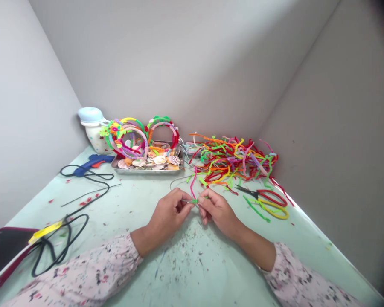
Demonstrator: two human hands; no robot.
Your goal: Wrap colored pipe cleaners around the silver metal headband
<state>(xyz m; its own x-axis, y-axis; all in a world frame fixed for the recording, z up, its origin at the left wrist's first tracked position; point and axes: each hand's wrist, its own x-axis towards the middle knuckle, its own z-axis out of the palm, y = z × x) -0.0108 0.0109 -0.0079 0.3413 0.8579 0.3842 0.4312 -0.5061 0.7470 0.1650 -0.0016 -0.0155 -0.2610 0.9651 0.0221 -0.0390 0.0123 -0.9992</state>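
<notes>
Both hands meet over the middle of the table, fingers pinched. My left hand (171,213) is closed on a thin grey wire hoop (170,184), whose arc rises behind the fingers. A short green pipe cleaner (195,201) is wrapped on the wire between my fingertips, and my right hand (216,209) pinches at its right side. From the same spot a pink pipe cleaner (192,183) sticks up. Part of the hoop is hidden behind my hands. Scissors (269,200) with red and yellow handles lie right of my right hand, beside a loose green pipe cleaner (256,209).
A tangled pile of pipe cleaners (233,157) lies at the back right. Left of it, a metal tray (147,172) holds shells and decorated headbands (132,143). A white jar (97,136), a blue glue gun (89,164) and a black cord (99,200) are at the left.
</notes>
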